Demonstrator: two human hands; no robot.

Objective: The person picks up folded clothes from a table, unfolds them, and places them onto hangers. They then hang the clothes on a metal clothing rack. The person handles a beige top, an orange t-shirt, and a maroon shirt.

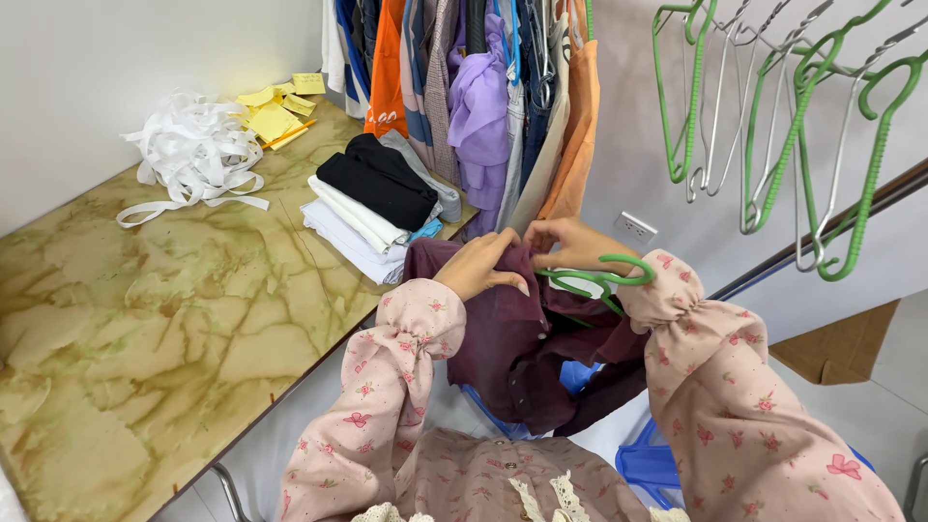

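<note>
Marbled yellow-green tabletop (pixel 145 319) ran along my left, a white wall behind it, as I stood at the clothes rail in my flowered pink sleeves. Nearest to me, a blue plastic basket (pixel 648 464) sat low by my right arm. Just above it hung the maroon shirt (pixel 503 348), gathered at chest height between my hands and draping down in loose folds. My left hand (pixel 480 266) was closed on its collar edge, fingers pinching the cloth; my right hand (pixel 570 242) gripped the same collar from the other side, next to a green hanger (pixel 599 280) whose hook lay against my right wrist. The shirt looked light, soft and limp, likely to slide off a smooth hanger, so the collar and shoulder seams seemed the surest places to hold. Beyond my hands a stack of folded clothes (pixel 372 208), black on white, rested at the table's edge. Farther back lay a tangle of white straps (pixel 193 150) and yellow paper notes (pixel 275 116). Hung garments (pixel 474 106) crowded the rail, with empty hangers (pixel 802 126), green and wire, to the right.
</note>
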